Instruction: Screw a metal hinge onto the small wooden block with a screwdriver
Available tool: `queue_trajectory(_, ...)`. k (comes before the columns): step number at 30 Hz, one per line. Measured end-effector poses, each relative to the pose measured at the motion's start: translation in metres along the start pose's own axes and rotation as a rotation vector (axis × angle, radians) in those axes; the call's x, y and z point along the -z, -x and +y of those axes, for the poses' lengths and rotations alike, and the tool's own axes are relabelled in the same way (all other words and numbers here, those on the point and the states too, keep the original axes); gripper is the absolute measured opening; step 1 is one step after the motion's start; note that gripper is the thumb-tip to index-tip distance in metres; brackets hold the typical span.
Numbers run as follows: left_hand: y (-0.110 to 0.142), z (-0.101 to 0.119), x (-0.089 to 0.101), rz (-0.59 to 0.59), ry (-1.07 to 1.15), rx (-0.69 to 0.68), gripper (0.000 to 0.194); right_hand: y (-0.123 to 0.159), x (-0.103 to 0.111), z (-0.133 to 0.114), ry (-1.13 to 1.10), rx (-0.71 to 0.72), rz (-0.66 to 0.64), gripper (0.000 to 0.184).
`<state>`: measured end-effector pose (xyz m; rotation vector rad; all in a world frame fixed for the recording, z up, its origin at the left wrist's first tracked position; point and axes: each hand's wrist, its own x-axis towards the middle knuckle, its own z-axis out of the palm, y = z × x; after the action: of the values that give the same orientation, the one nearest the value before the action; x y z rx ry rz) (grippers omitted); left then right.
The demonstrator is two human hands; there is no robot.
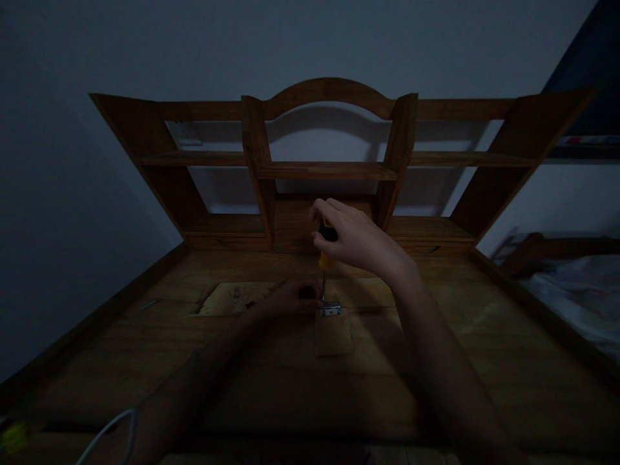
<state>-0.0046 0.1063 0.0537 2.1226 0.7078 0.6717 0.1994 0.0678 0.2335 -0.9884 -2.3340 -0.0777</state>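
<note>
My right hand is wrapped around the yellow and black handle of a screwdriver, which stands upright with its shaft pointing down. The tip meets a small metal hinge at the top edge of a small wooden block. Low beside the shaft, my left hand has its thumb and fingers curled together at the hinge's left end. Whatever those fingertips pinch is too dark and small to make out.
The wooden desk top carries a flat board on the left and a thin metal piece. A wooden shelf unit rises at the back against the wall. Something yellow shows at the lower left.
</note>
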Motion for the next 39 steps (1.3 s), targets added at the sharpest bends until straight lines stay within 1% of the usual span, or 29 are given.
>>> queue_trajectory(4,-0.0010,-0.0011,0.0000,-0.007,0.015,0.005,0.028,0.0001,-0.0013,0.0014,-0.029,-0.022,-0.028,0.020)
queue_trajectory(10,-0.0016,-0.0009,-0.0004,-0.011,0.044,0.003,0.026,-0.0006,-0.0028,0.0025,-0.030,-0.009,-0.018,0.019)
queue_trajectory(13,-0.0015,0.0003,-0.0003,-0.017,0.051,0.005,0.025,-0.0009,-0.0025,0.0003,-0.035,-0.011,-0.020,0.022)
queue_trajectory(17,-0.0021,0.0010,0.0009,-0.038,0.050,-0.026,0.024,-0.0006,-0.0014,-0.0013,-0.023,-0.024,-0.032,0.026)
queue_trajectory(21,-0.0021,-0.0004,0.0023,-0.052,0.031,-0.048,0.023,-0.0007,-0.0015,0.0008,0.009,-0.031,-0.017,0.024)
queue_trajectory(25,-0.0007,-0.0022,0.0020,-0.037,-0.003,-0.073,0.022,-0.0009,-0.0020,0.0007,0.001,-0.007,-0.007,0.020)
queue_trajectory(29,0.0008,-0.0020,0.0005,-0.036,0.025,-0.043,0.024,0.0007,-0.0012,-0.0029,-0.041,0.004,-0.015,0.028)
queue_trajectory(31,0.0006,-0.0010,0.0002,-0.032,0.029,-0.055,0.025,0.0016,-0.0009,-0.0038,-0.051,-0.005,-0.015,0.031)
queue_trajectory(36,-0.0012,0.0011,0.0010,-0.061,-0.002,-0.067,0.023,0.0007,-0.0012,-0.0009,-0.034,-0.015,-0.023,0.027)
queue_trajectory(39,-0.0012,-0.0009,0.0014,-0.055,-0.020,-0.094,0.021,0.0000,-0.0007,-0.0008,-0.028,0.004,-0.024,0.030)
